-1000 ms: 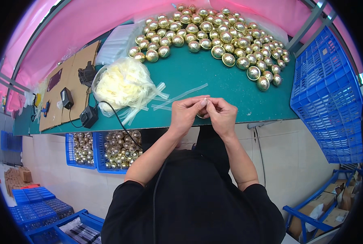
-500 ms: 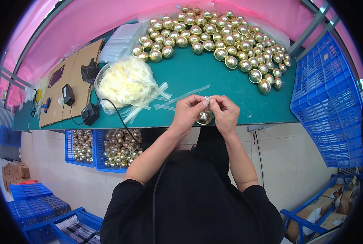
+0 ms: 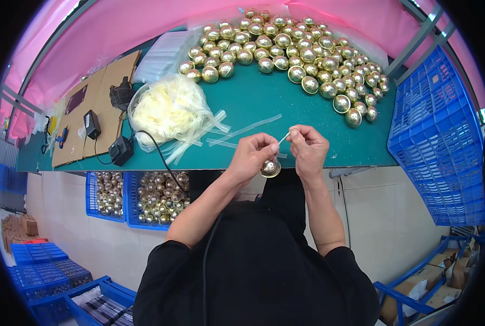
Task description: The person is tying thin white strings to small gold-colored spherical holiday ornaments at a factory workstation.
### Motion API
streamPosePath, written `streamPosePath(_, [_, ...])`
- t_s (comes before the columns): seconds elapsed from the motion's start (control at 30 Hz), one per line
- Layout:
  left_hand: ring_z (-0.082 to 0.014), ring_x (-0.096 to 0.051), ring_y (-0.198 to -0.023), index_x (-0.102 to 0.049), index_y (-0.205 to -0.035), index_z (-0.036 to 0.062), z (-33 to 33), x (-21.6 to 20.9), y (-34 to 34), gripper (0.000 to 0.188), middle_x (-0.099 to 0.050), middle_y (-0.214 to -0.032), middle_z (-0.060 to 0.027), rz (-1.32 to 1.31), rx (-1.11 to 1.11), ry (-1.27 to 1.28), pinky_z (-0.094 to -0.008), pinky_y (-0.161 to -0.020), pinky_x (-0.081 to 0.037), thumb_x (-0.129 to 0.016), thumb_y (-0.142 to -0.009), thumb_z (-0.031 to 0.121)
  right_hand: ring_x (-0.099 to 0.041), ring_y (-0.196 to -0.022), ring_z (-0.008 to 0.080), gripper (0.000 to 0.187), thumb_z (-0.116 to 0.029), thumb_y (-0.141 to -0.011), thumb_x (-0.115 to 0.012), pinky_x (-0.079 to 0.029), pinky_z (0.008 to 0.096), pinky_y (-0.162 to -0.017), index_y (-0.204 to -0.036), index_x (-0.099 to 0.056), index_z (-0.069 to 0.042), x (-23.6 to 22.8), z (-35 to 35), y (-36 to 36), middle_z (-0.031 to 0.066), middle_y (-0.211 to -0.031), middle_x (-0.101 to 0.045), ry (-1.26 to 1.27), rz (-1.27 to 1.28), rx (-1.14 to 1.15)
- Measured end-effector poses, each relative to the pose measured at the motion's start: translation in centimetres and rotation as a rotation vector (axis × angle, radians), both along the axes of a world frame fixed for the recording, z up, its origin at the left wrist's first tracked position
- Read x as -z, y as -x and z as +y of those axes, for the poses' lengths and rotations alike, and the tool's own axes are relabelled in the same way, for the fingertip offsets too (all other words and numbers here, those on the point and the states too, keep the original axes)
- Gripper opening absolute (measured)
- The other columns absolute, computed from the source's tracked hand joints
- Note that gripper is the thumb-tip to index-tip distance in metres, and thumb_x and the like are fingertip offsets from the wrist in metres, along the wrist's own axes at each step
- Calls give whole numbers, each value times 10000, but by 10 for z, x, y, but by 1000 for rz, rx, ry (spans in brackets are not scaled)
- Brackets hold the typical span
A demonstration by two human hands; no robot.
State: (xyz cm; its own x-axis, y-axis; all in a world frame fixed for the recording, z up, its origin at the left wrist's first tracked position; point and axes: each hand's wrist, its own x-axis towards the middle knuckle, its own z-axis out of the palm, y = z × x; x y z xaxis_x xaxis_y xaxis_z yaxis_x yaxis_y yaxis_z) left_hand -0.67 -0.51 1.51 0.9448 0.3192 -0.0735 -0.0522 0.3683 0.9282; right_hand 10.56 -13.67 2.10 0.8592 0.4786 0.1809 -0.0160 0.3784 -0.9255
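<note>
Both hands are up together at the near edge of the green worktop (image 3: 307, 146). The left hand (image 3: 255, 156) is closed around a gold ball (image 3: 270, 168), which hangs just below its fingers and over the worktop's edge. The right hand (image 3: 309, 150) is pinched tight on a thin pale strip (image 3: 283, 138) that runs between the two hands, right above the ball. Loose strips (image 3: 242, 132) lie on the worktop just beyond the hands, next to a bag of pale strips (image 3: 169, 111). Farther back sits a big heap of gold balls (image 3: 291, 54). Below the worktop's edge, blue crates (image 3: 139, 195) hold more gold balls, and a tall blue crate (image 3: 440, 136) stands to the right.
</note>
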Motion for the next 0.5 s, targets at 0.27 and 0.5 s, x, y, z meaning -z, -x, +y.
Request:
streamPosePath(0.27, [-69, -625, -749, -691, -1003, 24, 5, -7, 28, 89, -698, -873, -15, 25, -78, -22, -229, -662, -489, -682, -1015, 112, -485, -553, 37, 89, -68, -992, -696, -350, 216, -465, -995, -723, 17, -4, 10, 7, 42, -803, -693, -27, 205, -190])
streamPosePath(0.5, [-108, -670, -800, -689, -1015, 8, 26, -26, 79, 90, -712, -884, -42, -38, -313, -21, -250, -722, -519, -680, -1010, 97, -568, -645, 68, 139, -96, -987, -707, -453, 235, -557, -1061, -737, 18, 6, 24, 18, 43, -886, -710, 240, -186, -194])
